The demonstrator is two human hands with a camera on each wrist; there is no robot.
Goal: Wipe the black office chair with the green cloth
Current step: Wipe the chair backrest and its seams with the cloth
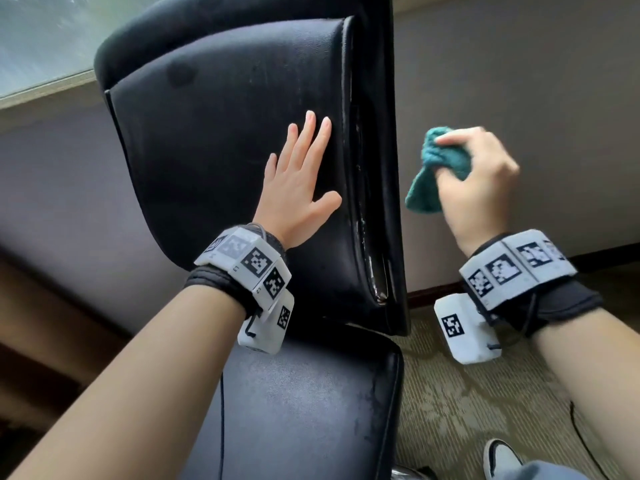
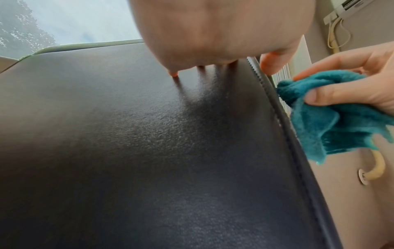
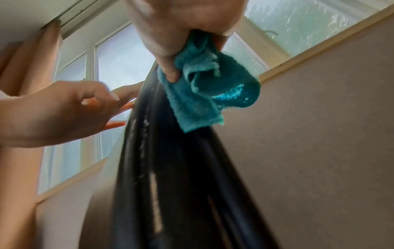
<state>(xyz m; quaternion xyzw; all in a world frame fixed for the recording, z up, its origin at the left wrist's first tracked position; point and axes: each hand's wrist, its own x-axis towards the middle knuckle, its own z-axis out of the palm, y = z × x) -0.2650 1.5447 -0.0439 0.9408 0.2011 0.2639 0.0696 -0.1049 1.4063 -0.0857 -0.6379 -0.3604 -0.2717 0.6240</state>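
Black office chair (image 1: 221, 133): backrest upright before me, seat below cut off at the head view's lower edge; base hidden. My left hand (image 1: 298, 181): flat on the backrest near its right edge, fingers straight and spread, holding nothing. My right hand (image 1: 478, 181): just beside that right edge, fingers curled tight on the green cloth (image 1: 436, 171), bunched, one end hanging free. Whether cloth touches chair, I cannot tell. Right wrist view blurred.
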